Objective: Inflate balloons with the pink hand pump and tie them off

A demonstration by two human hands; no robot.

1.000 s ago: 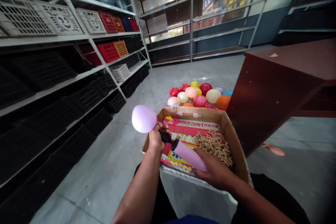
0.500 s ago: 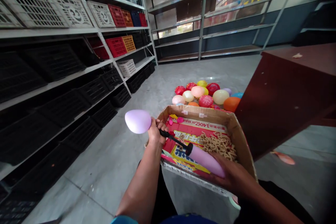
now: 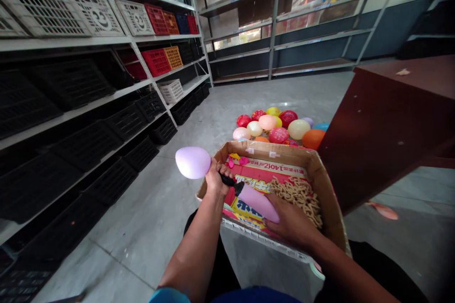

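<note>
A hand balloon pump (image 3: pixel 259 201) with a lilac barrel and black fittings lies across both my hands, above an open cardboard box (image 3: pixel 329 189). My left hand (image 3: pixel 217 177) is closed round its black end, where a partly filled lilac balloon (image 3: pixel 193 162) sticks out to the left. Wrapped round the lilac barrel is my right hand (image 3: pixel 286 218). The black rod between the two parts is almost wholly hidden inside. In the box lie a heap of tan, string-like pieces (image 3: pixel 296 196) and a few flat pink and yellow balloons (image 3: pixel 243 160).
Several blown-up balloons (image 3: pixel 278 135) lie on the floor beyond the box. A dark red cabinet (image 3: pixel 394 137) stands close on the right. Shelves with plastic crates (image 3: pixel 135 18) line the left side. A limp orange piece (image 3: pixel 386 211) lies on the floor at right.
My right hand has pushed the barrel up and left toward my left hand, so the long black rod is now mostly covered. The lilac balloon has shifted slightly right.
</note>
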